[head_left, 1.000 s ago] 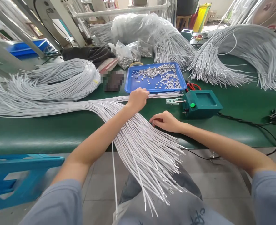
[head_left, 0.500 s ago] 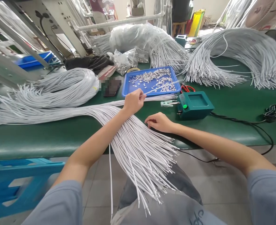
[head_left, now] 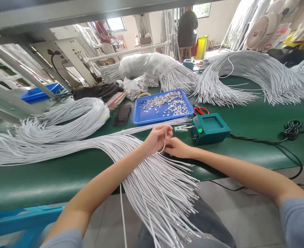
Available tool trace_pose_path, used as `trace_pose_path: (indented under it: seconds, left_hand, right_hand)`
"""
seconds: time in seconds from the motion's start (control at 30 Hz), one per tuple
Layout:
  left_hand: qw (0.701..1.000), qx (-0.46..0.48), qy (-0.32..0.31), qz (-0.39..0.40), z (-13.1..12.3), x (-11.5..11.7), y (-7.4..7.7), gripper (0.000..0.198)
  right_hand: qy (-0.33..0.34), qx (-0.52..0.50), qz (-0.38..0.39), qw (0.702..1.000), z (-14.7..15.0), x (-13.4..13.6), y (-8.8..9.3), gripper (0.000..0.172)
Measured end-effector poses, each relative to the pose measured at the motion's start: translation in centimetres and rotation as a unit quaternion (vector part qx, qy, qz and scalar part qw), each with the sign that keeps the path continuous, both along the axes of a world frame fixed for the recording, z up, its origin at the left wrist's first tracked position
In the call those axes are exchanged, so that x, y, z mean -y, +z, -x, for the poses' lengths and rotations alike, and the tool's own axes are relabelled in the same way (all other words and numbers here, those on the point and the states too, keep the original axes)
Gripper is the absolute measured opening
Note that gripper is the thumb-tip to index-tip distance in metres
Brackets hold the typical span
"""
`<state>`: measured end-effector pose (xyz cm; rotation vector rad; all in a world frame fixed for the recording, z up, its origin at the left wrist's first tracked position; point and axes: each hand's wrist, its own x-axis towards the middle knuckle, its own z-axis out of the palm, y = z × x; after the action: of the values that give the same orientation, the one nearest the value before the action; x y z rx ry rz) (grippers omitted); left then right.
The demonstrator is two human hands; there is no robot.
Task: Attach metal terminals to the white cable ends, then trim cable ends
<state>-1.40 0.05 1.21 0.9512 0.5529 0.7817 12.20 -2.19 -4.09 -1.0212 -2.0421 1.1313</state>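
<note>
My left hand (head_left: 159, 137) is closed in a pinch on a thin white cord (head_left: 165, 137), which bends down in a curve beside the right fingers. Just to its right, my right hand (head_left: 178, 148) has its fingers curled together; whatever is between them is hidden. Under both hands spreads a large bundle of white cords (head_left: 152, 186), hanging over the table edge towards my lap, many with metal tips. Behind the hands lies a blue tray (head_left: 148, 117) holding small metal pieces (head_left: 164, 100). A green box (head_left: 211, 127) with a pale green clip (head_left: 181, 128) stands right of the tray.
Coiled white cords (head_left: 82, 113) lie at the left, and another bundle (head_left: 244, 65) arches at the back right. Red-handled pliers (head_left: 201, 110) rest behind the box. A black cable (head_left: 260, 138) crosses the green table (head_left: 255, 120). A person (head_left: 187, 27) sits far back.
My left hand has come down and right, close to the right hand, and the cord in it now bends downward instead of pointing out over the tray. The camera view has tilted up.
</note>
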Motion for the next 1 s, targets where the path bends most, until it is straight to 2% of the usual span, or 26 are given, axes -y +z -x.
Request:
trace_pose_path:
  seconds: [0.03,0.1,0.2,0.27,0.4,0.57,0.8,1.0]
  left_hand:
    - [0.995,0.036,0.066,0.062,0.2,-0.9,-0.4,0.014]
    - [0.982,0.066,0.132,0.118,0.3,-2.1,-1.2,0.011]
    - [0.99,0.044,0.12,0.062,0.3,-2.2,-1.8,0.006]
    - [0.996,0.035,0.08,0.01,0.2,-1.8,-1.9,0.013]
    - [0.999,0.012,0.024,-0.043,0.2,-1.3,-2.2,0.032]
    - [0.998,-0.047,0.012,-0.049,0.3,-1.3,-2.3,0.036]
    - [0.994,-0.077,0.022,-0.067,0.2,-1.1,-1.9,0.039]
    - [0.993,-0.083,0.013,-0.079,0.2,-1.2,-2.1,0.043]
  right_hand:
    - [-0.008,-0.012,0.018,1.0,-0.1,-0.2,0.1,0.022]
    - [-0.065,-0.061,0.053,0.995,-0.3,-0.6,0.3,0.023]
    - [-0.188,-0.164,0.046,0.967,-0.7,-0.6,0.4,0.021]
    - [-0.222,-0.209,0.01,0.952,-0.8,-0.4,0.5,0.021]
    - [-0.252,-0.246,-0.066,0.934,-1.1,0.1,0.9,0.024]
    - [-0.24,-0.204,-0.155,0.937,-2.1,-0.2,1.3,0.03]
    - [-0.196,-0.161,-0.151,0.955,-2.6,-0.5,1.5,0.035]
    - [-0.23,-0.142,-0.177,0.946,-2.6,0.0,1.7,0.023]
